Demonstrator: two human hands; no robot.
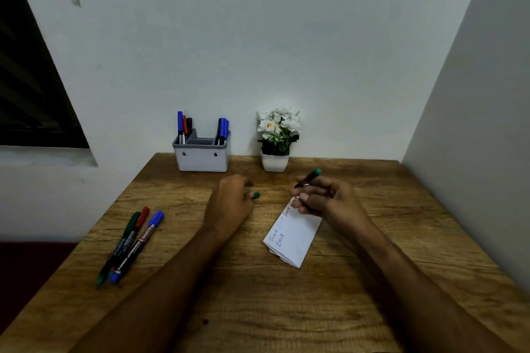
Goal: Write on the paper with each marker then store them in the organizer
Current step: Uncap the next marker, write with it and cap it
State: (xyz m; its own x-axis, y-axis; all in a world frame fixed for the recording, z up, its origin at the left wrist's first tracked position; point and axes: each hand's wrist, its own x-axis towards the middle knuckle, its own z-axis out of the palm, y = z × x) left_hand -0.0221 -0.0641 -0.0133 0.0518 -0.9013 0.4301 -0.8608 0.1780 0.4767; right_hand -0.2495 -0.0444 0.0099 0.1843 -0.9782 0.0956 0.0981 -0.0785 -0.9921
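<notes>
My right hand (321, 198) grips a green marker (311, 176), its green end pointing up and away, its tip near the far corner of a folded white paper (298, 235) that bears several written words. My left hand (231, 200) is closed on the marker's green cap (255, 195), left of the paper. Three capped markers, green (122, 246), red (134, 235) and blue (140, 243), lie side by side at the table's left. A grey organizer (202, 159) stands at the back with several markers upright in its left and right compartments.
A white pot of white flowers (276, 137) stands to the right of the organizer against the wall. The wooden table (258, 295) meets a wall on its right side. A dark window lies beyond the left edge.
</notes>
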